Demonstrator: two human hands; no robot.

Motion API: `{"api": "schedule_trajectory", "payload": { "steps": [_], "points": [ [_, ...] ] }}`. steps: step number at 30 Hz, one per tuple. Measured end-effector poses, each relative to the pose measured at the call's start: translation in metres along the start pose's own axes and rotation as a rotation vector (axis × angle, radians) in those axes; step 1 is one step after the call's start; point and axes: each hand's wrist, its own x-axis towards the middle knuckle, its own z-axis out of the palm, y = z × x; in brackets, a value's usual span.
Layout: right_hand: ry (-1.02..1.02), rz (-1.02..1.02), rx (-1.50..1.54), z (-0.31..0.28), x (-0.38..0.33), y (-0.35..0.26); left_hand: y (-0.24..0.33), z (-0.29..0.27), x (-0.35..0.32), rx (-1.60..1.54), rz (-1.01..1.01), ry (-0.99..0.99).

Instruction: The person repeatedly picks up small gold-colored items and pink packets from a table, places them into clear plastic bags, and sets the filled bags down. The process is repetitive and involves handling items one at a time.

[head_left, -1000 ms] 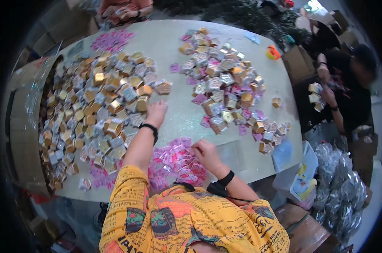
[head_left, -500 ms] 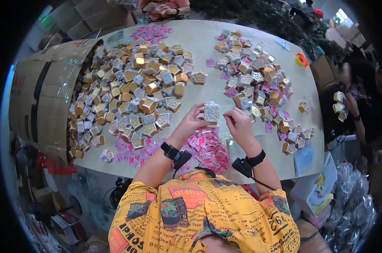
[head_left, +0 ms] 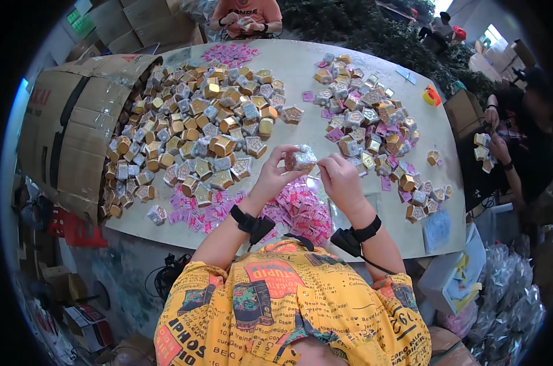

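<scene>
My left hand [head_left: 275, 177] holds a small silver-wrapped box [head_left: 301, 159] above the table's near edge. My right hand [head_left: 340, 177] is beside it, fingertips pinched at the box's right side. Both wrists wear black bands. Below my hands lies a pile of pink stickers [head_left: 295, 210]. A large heap of gold and silver boxes [head_left: 197, 128] spreads to the left, spilling from a tipped cardboard carton [head_left: 75, 128]. A second heap of boxes with pink stickers [head_left: 368, 128] lies to the right.
The pale table [head_left: 301, 70] fills the middle. A person in an orange top [head_left: 246, 15] works at the far edge. Another person [head_left: 514, 146] at the right holds small boxes. Cartons, clear bags [head_left: 508, 299] and clutter surround the table.
My left hand has come back from the left heap with a silver box, and both hands now meet on it in front of me. The view has shifted slightly.
</scene>
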Motion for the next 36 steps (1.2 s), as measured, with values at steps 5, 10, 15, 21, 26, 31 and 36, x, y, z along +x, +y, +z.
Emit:
{"api": "schedule_trajectory", "payload": {
  "steps": [5,10,15,21,26,31,36],
  "points": [
    [-0.020,0.012,-0.037,0.003,-0.002,-0.008,0.003,-0.001,-0.003,0.044,0.035,0.007],
    [-0.025,0.004,-0.041,0.003,-0.003,-0.010,0.003,-0.001,-0.005,0.217,0.121,0.026],
    [-0.056,0.008,-0.060,0.003,-0.003,-0.008,0.002,-0.003,-0.005,0.265,0.149,0.019],
    [-0.069,0.014,-0.080,0.004,-0.004,-0.006,0.003,-0.003,-0.003,0.291,0.165,0.020],
    [-0.094,0.013,-0.102,0.004,-0.002,-0.005,0.003,-0.003,-0.002,0.336,0.196,0.033],
    [-0.111,-0.018,-0.169,0.005,-0.001,-0.004,0.007,-0.002,-0.001,0.426,0.261,0.058],
    [-0.151,-0.039,-0.237,0.007,-0.002,-0.003,0.015,-0.001,-0.003,0.659,0.339,0.075]
  ]
}}
